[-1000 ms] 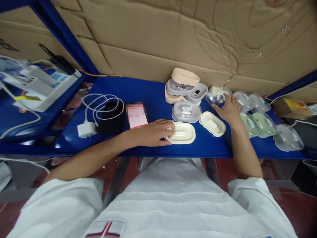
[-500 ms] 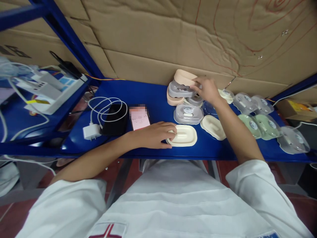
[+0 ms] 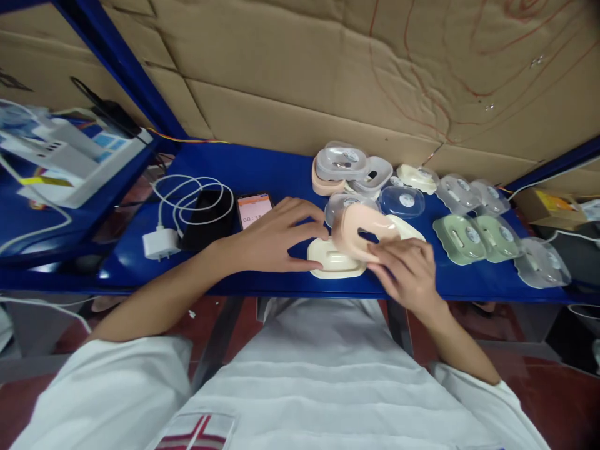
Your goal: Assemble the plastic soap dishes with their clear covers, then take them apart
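Note:
My right hand grips the edge of a peach oval soap dish shell with an oblong hole, held tilted and slightly blurred. Just below the shell, a cream oval base lies on the blue shelf near its front edge. My left hand reaches around the left end of that base, thumb and fingers spread apart; whether the fingertips touch it I cannot tell. Another cream piece sits partly hidden behind the shell and my right hand. A clear-lidded dish is partly covered by the shell.
Stacked grey and peach dishes stand at the back by the cardboard. A clear lid lies in front. Green dishes and grey ones are at right. Leftward are a phone, a charger with cable and a power strip.
My right hand has brought the peach shell from the top of the back stack forward to above the cream base. My left hand has spread its fingers wider at the base's left end.

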